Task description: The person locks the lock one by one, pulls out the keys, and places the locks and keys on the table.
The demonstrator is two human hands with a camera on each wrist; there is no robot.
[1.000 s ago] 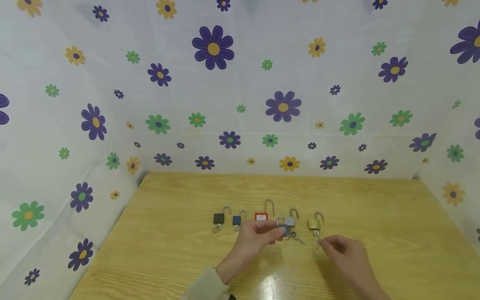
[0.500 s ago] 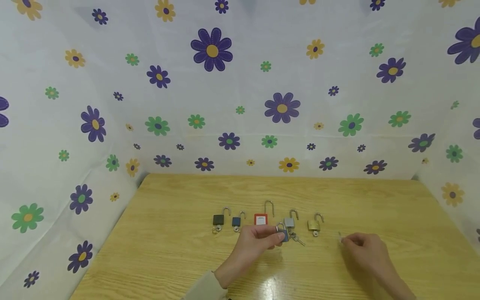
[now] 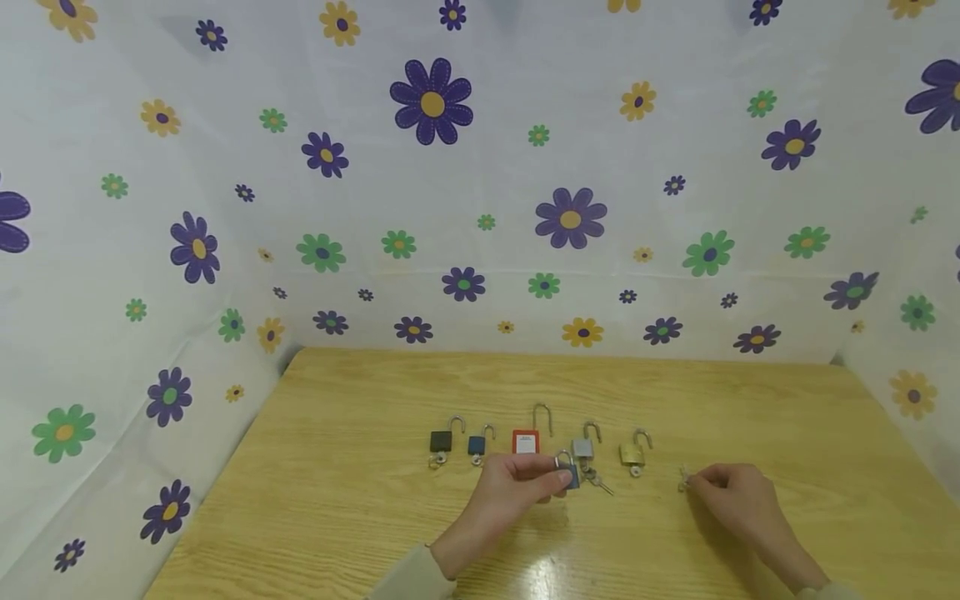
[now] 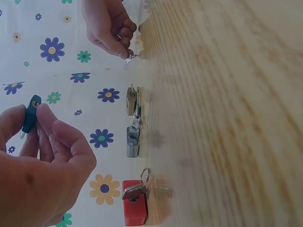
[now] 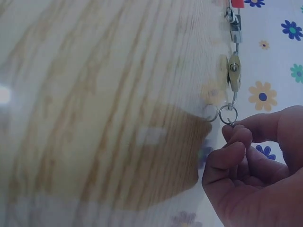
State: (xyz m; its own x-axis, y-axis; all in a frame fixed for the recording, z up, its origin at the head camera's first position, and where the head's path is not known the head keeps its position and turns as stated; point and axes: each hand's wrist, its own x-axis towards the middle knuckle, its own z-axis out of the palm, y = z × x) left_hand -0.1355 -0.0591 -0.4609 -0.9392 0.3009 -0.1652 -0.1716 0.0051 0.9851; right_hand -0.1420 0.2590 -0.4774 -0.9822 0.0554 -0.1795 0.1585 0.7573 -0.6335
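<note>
My left hand (image 3: 498, 500) pinches a blue padlock (image 3: 572, 478) between thumb and fingers, above the table. Its shackle points up, and its keyhole shows bare in the left wrist view. Low over the table on the right, my right hand (image 3: 738, 498) pinches a small key (image 4: 127, 62) on a ring (image 5: 228, 114). The ring is at or very near the tabletop; contact cannot be told. Left of that hand lies a brass padlock (image 3: 632, 454) with its shackle open. A silver padlock (image 3: 582, 450) with keys (image 3: 597, 481) lies just behind the held blue one.
Farther left in the row lie a red padlock (image 3: 526, 442), a smaller blue padlock (image 3: 476, 446) and a black padlock (image 3: 441, 442), all with raised shackles. The wooden table (image 3: 337, 500) meets a flower-patterned cloth (image 3: 480, 167) at the back and sides.
My right hand has moved right with the key and its ring, away from the brass padlock, and then stayed about there. My left hand keeps the blue padlock in nearly the same place.
</note>
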